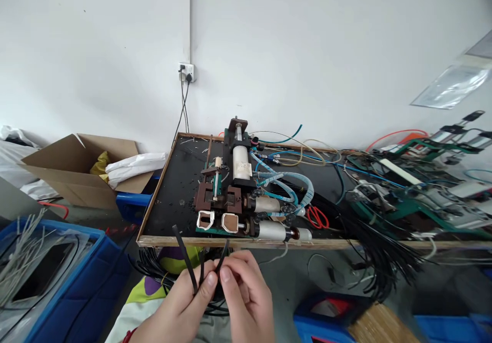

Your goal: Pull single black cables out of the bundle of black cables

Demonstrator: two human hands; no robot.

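My left hand (pixel 188 297) pinches black cables (pixel 183 253) between thumb and fingers, their ends pointing up toward the bench edge. Right beside it, my right hand (pixel 246 289) grips the end of a black cable (pixel 224 253) with thumb and forefinger; the fingertips of both hands nearly meet. Below and behind the hands hangs a bundle of black cables (pixel 148 266), partly covered by them. Just beyond the hands stands a pneumatic machine (pixel 241 166) with metal cylinders, and two white-edged blocks (pixel 229 223) at its front.
The black bench (pixel 169 194) has a wooden rim. More black cables (pixel 369 250) droop over its edge at right, near green-framed machines (pixel 423 204). A blue bin (pixel 92 261) with pale strands stands at left, a cardboard box (pixel 65 171) behind it. Blue crates (pixel 323 327) sit below right.
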